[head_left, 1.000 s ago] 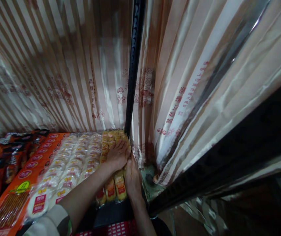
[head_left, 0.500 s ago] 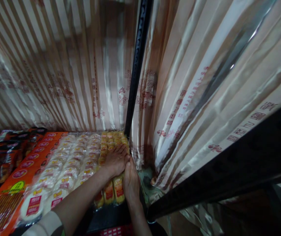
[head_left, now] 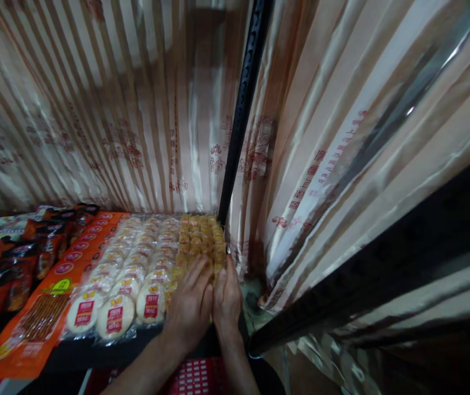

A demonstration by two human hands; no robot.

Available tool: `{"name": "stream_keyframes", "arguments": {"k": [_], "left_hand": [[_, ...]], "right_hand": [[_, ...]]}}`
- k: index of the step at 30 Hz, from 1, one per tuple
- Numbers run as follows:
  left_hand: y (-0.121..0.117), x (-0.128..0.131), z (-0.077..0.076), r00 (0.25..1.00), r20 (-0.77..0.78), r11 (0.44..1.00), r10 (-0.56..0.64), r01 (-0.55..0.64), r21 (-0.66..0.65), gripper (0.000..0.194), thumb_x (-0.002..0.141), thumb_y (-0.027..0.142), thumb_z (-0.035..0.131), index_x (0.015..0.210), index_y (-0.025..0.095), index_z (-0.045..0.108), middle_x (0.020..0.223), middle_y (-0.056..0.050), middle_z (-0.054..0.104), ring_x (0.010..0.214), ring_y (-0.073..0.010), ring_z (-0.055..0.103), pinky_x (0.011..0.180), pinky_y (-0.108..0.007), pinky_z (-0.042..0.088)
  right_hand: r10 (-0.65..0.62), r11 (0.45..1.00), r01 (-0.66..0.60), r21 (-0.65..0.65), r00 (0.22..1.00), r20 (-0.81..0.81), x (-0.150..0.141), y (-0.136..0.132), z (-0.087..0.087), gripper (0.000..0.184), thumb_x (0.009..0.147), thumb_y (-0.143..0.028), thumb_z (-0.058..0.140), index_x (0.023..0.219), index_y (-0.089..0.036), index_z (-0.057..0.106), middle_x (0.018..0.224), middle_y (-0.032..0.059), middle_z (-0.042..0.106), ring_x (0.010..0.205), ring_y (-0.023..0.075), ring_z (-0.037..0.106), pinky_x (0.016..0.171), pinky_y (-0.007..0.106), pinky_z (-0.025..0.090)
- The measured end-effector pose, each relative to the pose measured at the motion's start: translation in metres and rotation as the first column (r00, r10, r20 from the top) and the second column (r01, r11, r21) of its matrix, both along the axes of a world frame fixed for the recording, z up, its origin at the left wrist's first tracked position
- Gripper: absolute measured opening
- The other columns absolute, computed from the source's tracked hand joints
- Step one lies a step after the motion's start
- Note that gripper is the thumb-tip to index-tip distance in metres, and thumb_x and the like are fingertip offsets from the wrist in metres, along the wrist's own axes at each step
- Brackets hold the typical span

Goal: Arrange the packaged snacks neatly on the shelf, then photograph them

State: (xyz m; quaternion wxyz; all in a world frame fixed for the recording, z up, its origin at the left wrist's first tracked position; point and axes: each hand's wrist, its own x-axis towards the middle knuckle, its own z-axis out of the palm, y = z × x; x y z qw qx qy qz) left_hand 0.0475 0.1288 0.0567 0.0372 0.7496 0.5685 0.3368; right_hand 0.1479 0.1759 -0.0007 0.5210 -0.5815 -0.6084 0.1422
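Note:
Both my hands rest side by side on the near end of a row of yellow snack packs (head_left: pixel 200 236) at the right end of a shelf. My left hand (head_left: pixel 191 305) lies flat on top of the packs with its fingers stretched forward. My right hand (head_left: pixel 227 293) presses along the packs' right edge, fingers together and extended, close to the black upright post (head_left: pixel 241 118). The packs under my hands are hidden. Left of them lie rows of round white cakes with red labels (head_left: pixel 130 280) in clear wrap.
Orange flat packets (head_left: pixel 56 296) and dark red snack bags (head_left: pixel 10 258) fill the shelf's left side. A striped satin curtain (head_left: pixel 115 104) hangs behind and to the right. A dark shelf beam (head_left: pixel 383 263) runs across the right. A red crate (head_left: pixel 196 377) sits below.
My left hand has drawn back toward me along the yellow packs, and my right hand has moved beside it. The view has shifted left and slightly down.

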Motion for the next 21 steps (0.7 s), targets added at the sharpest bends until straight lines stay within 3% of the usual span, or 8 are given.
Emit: {"name": "stream_keyframes", "arguments": {"k": [3,6,7,9,11,15,21], "left_hand": [[-0.052,0.004,-0.044,0.999,-0.002,0.999,-0.04,0.04,0.035,0.043,0.092,0.02,0.03,0.131,0.024,0.047,0.143,-0.005,0.042,0.132,-0.0204,0.037,0.103,-0.041,0.043],[-0.09,0.003,-0.099,1.0,-0.024,0.995,0.019,-0.017,0.102,0.046,0.091,0.017,0.031,0.134,0.029,0.042,0.138,-0.006,0.048,0.127,-0.0181,0.044,0.096,-0.035,0.05],[-0.098,0.0,-0.113,0.999,-0.041,0.992,0.016,-0.01,0.127,0.049,0.089,0.014,0.032,0.135,0.028,0.04,0.138,-0.008,0.047,0.127,-0.019,0.044,0.094,-0.035,0.052],[-0.108,-0.008,-0.13,0.992,-0.041,0.987,0.122,-0.117,0.107,0.058,0.086,0.005,0.029,0.138,0.028,0.035,0.142,-0.009,0.042,0.132,-0.0206,0.037,0.097,-0.038,0.049],[-0.112,-0.016,-0.131,0.992,-0.064,0.994,0.105,-0.102,0.049,0.058,0.085,0.006,0.033,0.14,0.026,0.032,0.146,-0.01,0.035,0.134,-0.0216,0.033,0.099,-0.038,0.047],[-0.106,-0.023,-0.111,0.984,-0.058,0.986,0.168,-0.168,0.01,0.053,0.083,0.005,0.031,0.133,0.016,0.042,0.146,-0.014,0.034,0.136,-0.0234,0.027,0.103,-0.042,0.041],[-0.093,-0.022,-0.089,0.986,-0.085,0.983,0.14,-0.149,-0.104,0.049,0.082,0.007,0.032,0.129,0.006,0.047,0.143,-0.018,0.037,0.136,-0.027,0.024,0.107,-0.045,0.037]], "right_hand": [[-0.004,0.998,0.004,0.063,1.0,0.002,0.0,-0.01,0.0,0.054,0.094,-0.04,0.023,0.133,-0.008,0.043,0.136,0.0175,0.048,0.128,0.0225,0.042,0.105,0.046,0.036],[0.008,0.993,-0.013,0.113,0.999,0.053,0.001,-0.028,-0.001,0.05,0.094,-0.035,0.025,0.132,-0.008,0.044,0.136,0.0177,0.048,0.128,0.0219,0.042,0.105,0.046,0.037],[0.014,0.992,-0.024,0.121,0.997,0.082,0.001,-0.036,-0.002,0.049,0.094,-0.033,0.027,0.132,-0.008,0.044,0.136,0.018,0.047,0.129,0.022,0.042,0.105,0.045,0.037],[0.014,0.992,-0.032,0.126,0.99,0.141,0.001,-0.053,-0.007,0.047,0.094,-0.032,0.03,0.132,-0.008,0.045,0.139,0.0185,0.044,0.13,0.0234,0.039,0.104,0.046,0.038],[0.001,0.992,-0.027,0.126,0.98,0.199,0.001,-0.073,-0.013,0.047,0.094,-0.032,0.03,0.132,-0.009,0.045,0.141,0.0181,0.04,0.133,0.0253,0.036,0.103,0.049,0.037],[0.022,0.995,-0.048,0.085,0.957,0.29,-0.002,-0.103,-0.027,0.048,0.093,-0.032,0.031,0.136,-0.013,0.041,0.146,0.0156,0.034,0.138,0.0272,0.025,0.104,0.054,0.034],[0.041,0.998,-0.056,0.033,0.939,0.34,-0.008,-0.112,-0.041,0.051,0.093,-0.037,0.03,0.139,-0.016,0.038,0.147,0.0129,0.032,0.138,0.0277,0.025,0.104,0.055,0.033]]}}
